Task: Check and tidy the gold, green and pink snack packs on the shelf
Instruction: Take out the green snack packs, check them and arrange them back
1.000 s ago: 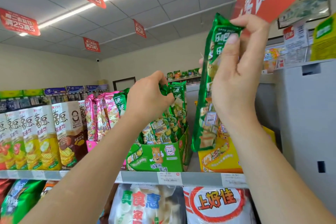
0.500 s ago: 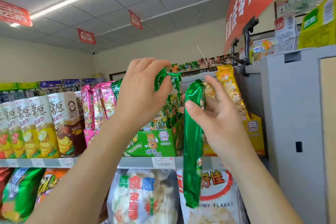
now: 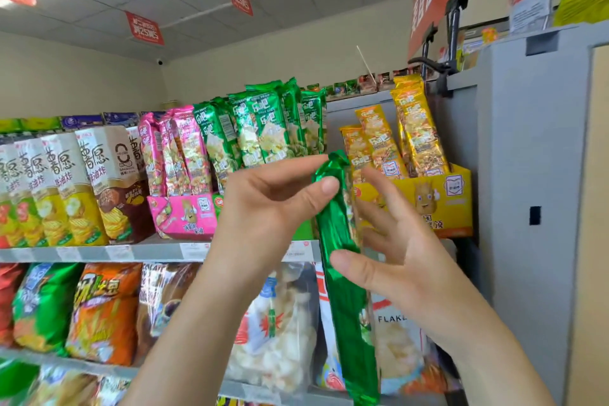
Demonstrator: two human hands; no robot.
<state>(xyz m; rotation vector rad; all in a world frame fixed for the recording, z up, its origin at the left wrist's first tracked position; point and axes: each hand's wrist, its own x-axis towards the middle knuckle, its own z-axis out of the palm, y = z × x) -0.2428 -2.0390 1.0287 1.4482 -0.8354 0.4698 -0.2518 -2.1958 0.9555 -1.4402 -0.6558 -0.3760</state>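
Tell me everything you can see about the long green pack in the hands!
The green snack pack is long, narrow and shiny like crinkly foil, with a bunched top end. It hangs almost upright, seen edge-on, in front of the shelf. The left hand pinches its top between thumb and forefinger; the right hand holds its middle, thumb in front, fingers behind. Its bottom end reaches the picture's lower edge.
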